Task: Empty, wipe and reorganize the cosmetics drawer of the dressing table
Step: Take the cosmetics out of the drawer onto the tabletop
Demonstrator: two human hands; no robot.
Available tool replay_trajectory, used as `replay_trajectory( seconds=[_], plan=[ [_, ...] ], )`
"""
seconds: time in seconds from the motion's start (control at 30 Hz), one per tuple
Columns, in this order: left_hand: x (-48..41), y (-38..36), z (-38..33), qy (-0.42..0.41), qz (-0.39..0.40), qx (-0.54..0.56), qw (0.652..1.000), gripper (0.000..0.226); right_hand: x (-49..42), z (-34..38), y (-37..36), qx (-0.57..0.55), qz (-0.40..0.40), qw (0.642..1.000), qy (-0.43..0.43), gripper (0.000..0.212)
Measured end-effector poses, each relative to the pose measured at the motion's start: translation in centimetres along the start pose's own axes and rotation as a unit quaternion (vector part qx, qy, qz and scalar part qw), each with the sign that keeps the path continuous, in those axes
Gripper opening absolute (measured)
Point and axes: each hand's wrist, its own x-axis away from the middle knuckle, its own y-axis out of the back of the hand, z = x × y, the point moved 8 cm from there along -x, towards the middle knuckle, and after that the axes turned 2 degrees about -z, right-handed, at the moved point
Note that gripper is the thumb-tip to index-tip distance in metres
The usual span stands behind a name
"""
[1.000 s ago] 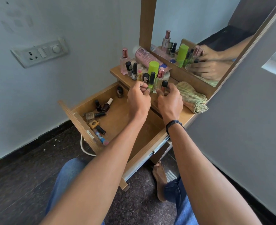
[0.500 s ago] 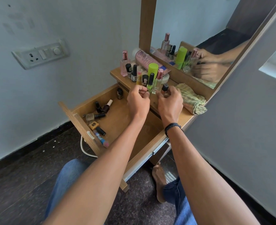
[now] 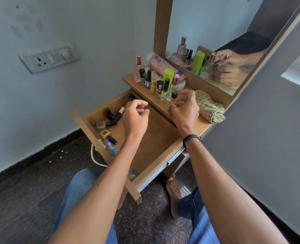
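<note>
The pulled-out drawer [image 3: 159, 138] has a few nail polish bottles [image 3: 108, 123] lying at its left end. My left hand [image 3: 136, 117] hovers over it, fingers loosely curled and holding nothing. On the tabletop [image 3: 204, 123] stands a cluster of cosmetics [image 3: 161, 83]. My right hand [image 3: 184, 110], also loosely curled and empty, is beside them. The folded cloth [image 3: 210, 108] lies right of it.
</note>
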Motion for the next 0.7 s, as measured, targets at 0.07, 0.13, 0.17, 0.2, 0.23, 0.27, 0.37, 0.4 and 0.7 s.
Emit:
replay_trajectory(
  seconds=[0.07, 0.13, 0.17, 0.2, 0.23, 0.27, 0.37, 0.4, 0.7],
  plan=[
    [0.6, 1.9, 1.0, 0.021, 0.000, -0.008, 1.000, 0.022, 0.1, 0.0, 0.0, 0.005, 0.003, 1.000, 0.003, 0.038],
    [1.5, 3.6, 2.1, 0.039, -0.006, -0.006, 0.999, 0.023, 0.1, 0.1, -0.1, 0.018, 0.005, 1.000, 0.006, 0.031],
    [2.0, 4.3, 2.6, 0.047, -0.010, -0.007, 0.999, 0.022, 0.0, 0.1, -0.1, 0.025, 0.005, 1.000, 0.008, 0.026],
    [2.6, 4.7, 3.0, 0.052, -0.012, -0.013, 0.999, 0.022, 0.0, 0.1, 0.0, 0.026, 0.004, 1.000, 0.008, 0.023],
    [3.0, 5.0, 3.3, 0.054, -0.012, -0.022, 0.998, 0.021, 0.0, 0.0, 0.0, 0.025, 0.003, 1.000, 0.005, 0.022],
    [3.3, 5.1, 3.5, 0.055, -0.009, -0.030, 0.998, 0.020, 0.0, 0.0, 0.0, 0.022, 0.001, 1.000, 0.003, 0.021],
    [3.5, 4.9, 3.3, 0.048, 0.004, -0.046, 0.998, 0.018, 0.0, 0.1, 0.0, 0.020, -0.002, 1.000, -0.003, 0.020],
    [3.5, 4.8, 3.1, 0.048, 0.009, -0.049, 0.998, 0.017, 0.0, 0.1, -0.1, 0.018, 0.001, 1.000, -0.005, 0.021],
    [4.0, 4.5, 3.3, 0.073, 0.027, -0.049, 0.996, 0.018, 0.1, 0.2, -0.2, 0.034, 0.012, 0.999, -0.014, 0.022]
  ],
)
